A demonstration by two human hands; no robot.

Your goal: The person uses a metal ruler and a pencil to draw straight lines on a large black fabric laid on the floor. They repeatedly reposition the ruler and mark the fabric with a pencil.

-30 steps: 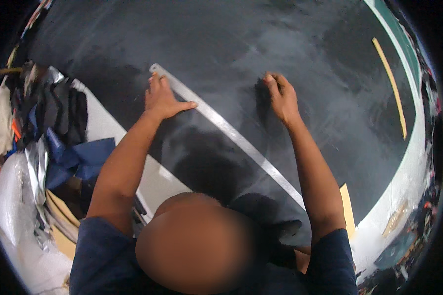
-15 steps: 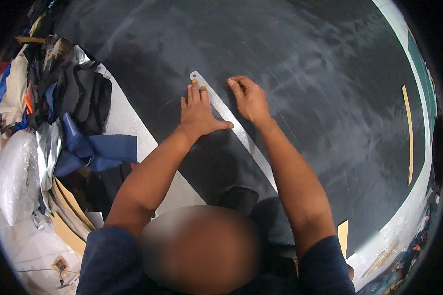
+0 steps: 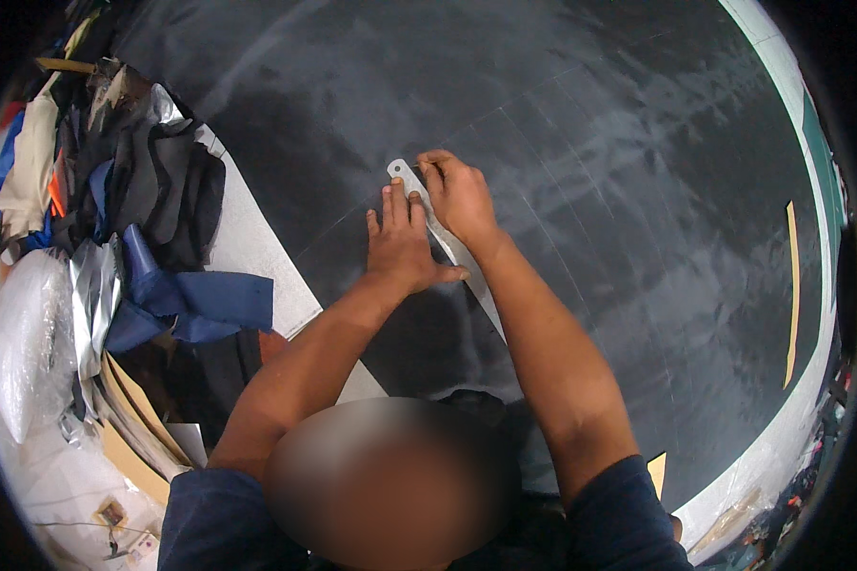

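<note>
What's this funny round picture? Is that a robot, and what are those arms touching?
No robot here, just a person's two bare hands. The picture comes from a wide camera worn on their head, looking down. Its bulging lens makes straight edges look bendy.

The left hand is spread out, touching a long silvery ruler. The right hand is beside it, fingertips pinched together; I can't tell whether they hold something tiny.

Underneath is a big dark sheet with thin pale lines. A yellowish strip lies far right, and blue cloth is at the left.
</note>
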